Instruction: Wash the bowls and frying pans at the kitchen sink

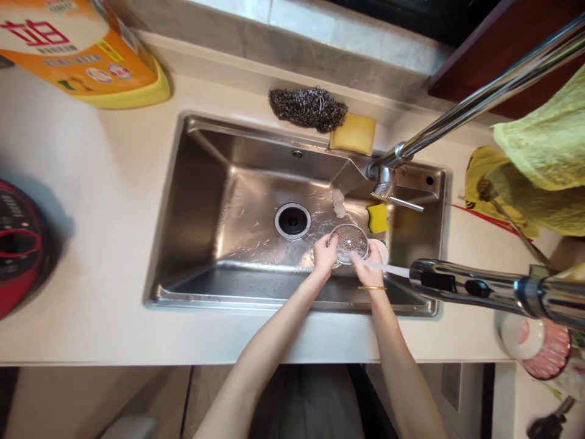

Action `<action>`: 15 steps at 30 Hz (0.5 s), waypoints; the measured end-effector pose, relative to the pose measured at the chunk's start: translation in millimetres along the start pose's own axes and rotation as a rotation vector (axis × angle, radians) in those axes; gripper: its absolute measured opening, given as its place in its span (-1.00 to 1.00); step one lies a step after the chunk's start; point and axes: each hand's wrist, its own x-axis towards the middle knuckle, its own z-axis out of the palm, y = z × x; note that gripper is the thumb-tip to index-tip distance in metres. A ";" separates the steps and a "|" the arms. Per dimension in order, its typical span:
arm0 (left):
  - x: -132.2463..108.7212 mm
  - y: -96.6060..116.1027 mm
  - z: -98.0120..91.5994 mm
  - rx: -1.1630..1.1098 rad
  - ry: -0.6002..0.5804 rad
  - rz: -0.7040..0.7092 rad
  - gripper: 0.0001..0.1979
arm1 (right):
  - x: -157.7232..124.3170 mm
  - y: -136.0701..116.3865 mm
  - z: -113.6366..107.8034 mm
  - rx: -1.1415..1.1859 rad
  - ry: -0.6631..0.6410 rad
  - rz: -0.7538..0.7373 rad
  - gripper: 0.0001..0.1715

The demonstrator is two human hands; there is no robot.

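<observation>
Both hands grip a round, perforated metal strainer (349, 236) by its rim, over the right part of the steel sink (247, 189). My left hand (325, 255) is closed on its left side. On the right side, my right hand (370, 263), with a gold bangle at the wrist, is closed round the edge. A stream of water (389, 268) runs from the faucet head (434, 277) onto the right fingers and strainer. Close by in the sink lie a yellow sponge (377, 218) and a crumpled whitish piece (338, 203). A white round thing (381, 250) shows partly behind my right hand.
The drain (292, 221) is left of the hands. Steel wool (308, 108) and a yellow sponge (354, 135) sit behind the sink. An orange detergent bottle (105, 67) and red appliance (21, 244) stand left; bowls (546, 349) and a yellow-green towel (548, 134) are right.
</observation>
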 end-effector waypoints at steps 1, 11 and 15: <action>-0.4 -0.7 1.9 0.094 0.012 0.018 -0.72 | -0.5 0.7 -1.9 -0.071 0.022 -0.010 -0.47; -2.0 21.5 1.2 0.192 -0.444 -0.181 -0.49 | -9.8 -2.9 -20.3 0.153 -0.009 0.234 -0.23; -8.1 31.6 -4.8 -0.010 -0.549 -0.403 -0.62 | -7.1 -16.7 -29.8 0.166 -0.034 0.327 -0.17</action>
